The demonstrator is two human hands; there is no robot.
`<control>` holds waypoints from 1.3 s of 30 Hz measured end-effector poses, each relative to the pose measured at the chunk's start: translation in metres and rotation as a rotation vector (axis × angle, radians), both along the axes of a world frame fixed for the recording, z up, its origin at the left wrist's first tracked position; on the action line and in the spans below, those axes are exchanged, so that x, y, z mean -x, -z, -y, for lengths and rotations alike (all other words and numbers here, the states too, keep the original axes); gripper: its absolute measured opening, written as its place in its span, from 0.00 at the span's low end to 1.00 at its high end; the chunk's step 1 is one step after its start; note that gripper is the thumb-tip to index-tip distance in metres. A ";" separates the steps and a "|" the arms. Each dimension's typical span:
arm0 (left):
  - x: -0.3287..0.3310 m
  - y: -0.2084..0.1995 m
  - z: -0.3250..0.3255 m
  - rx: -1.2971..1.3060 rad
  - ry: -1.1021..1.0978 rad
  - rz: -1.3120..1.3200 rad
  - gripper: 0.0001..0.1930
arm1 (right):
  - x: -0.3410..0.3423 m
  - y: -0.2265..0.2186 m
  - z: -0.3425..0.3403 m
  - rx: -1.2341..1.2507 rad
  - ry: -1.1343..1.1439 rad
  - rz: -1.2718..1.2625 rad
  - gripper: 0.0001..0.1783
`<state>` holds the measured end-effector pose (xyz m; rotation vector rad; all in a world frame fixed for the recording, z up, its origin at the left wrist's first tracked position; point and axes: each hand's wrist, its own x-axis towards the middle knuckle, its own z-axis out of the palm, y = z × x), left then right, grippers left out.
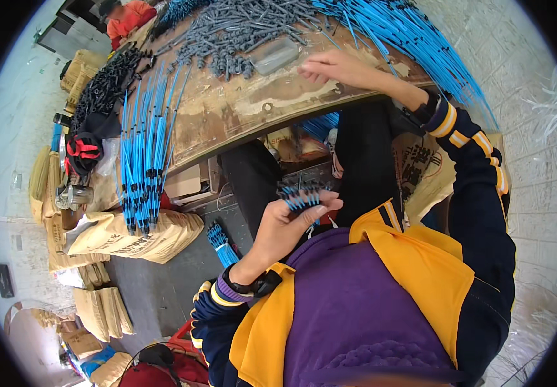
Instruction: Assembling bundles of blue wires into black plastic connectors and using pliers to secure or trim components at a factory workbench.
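Observation:
My left hand (277,233) is closed around a bundle of thin blue rods with black ends (302,197), held in front of my lap. The tips point up and away from me, and my fingers hide much of the lower part. My right hand (335,68) reaches over the tabletop, beside a clear plastic tray (276,57). Its fingers are stretched out to the left, and I see nothing in them. Just beyond the tray spreads a large heap of grey plastic fittings (240,29).
Blue rods with black ends (146,151) hang over the left edge of the wooden table (220,119). More blue rods (398,32) lie at the far right. Black parts (101,90) are heaped at the left. A sack (143,238) stands below. Another person (133,19) sits far left.

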<state>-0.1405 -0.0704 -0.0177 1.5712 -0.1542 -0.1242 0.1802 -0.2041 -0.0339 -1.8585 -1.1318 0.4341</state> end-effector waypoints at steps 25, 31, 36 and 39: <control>-0.106 0.126 -0.036 0.468 -0.279 -0.302 0.14 | -0.004 -0.002 -0.075 -0.218 0.077 0.411 0.09; -0.088 0.118 -0.027 0.457 -0.241 -0.355 0.14 | 0.101 0.041 0.007 -0.087 0.028 0.343 0.15; -0.077 0.116 -0.016 0.446 -0.238 -0.325 0.14 | 0.130 0.041 0.023 -0.006 0.040 0.285 0.22; -0.072 0.113 -0.011 0.431 -0.235 -0.335 0.13 | 0.138 0.035 0.030 0.000 0.035 0.254 0.23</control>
